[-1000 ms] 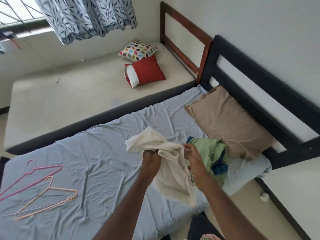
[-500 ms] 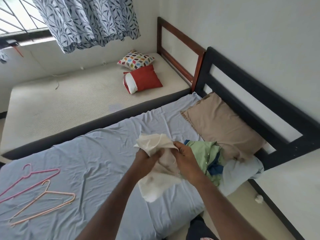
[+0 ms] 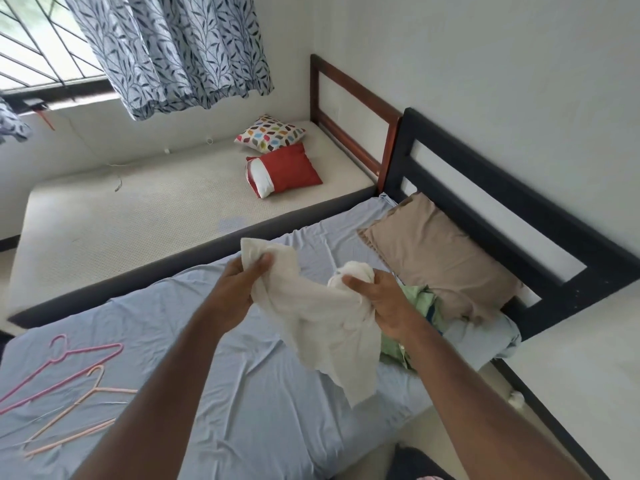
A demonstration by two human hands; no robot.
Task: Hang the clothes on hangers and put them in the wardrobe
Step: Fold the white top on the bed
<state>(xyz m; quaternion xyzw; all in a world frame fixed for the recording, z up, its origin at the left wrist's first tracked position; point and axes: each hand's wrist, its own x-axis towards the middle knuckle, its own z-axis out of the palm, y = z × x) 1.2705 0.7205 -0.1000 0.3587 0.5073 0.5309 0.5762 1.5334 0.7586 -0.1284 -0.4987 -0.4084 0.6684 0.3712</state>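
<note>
cream garment — both hands' grip

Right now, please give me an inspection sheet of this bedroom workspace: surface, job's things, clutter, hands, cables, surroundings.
Surface: wrinkled light-blue bed sheet.
Job's things: cream cloth garment held above the sheet; pink plastic hanger and peach plastic hanger lying at the sheet's left; crumpled green shirt beside the tan pillow.
Clutter: red cushion and multicoloured patterned cushion on the far cream mattress.
Hands: left hand and right hand each have a grip on the garment.
Cables: thin white cord on the mattress.
Surroundings: leaf-print curtain, dark headboard; no wardrobe seen.
</note>
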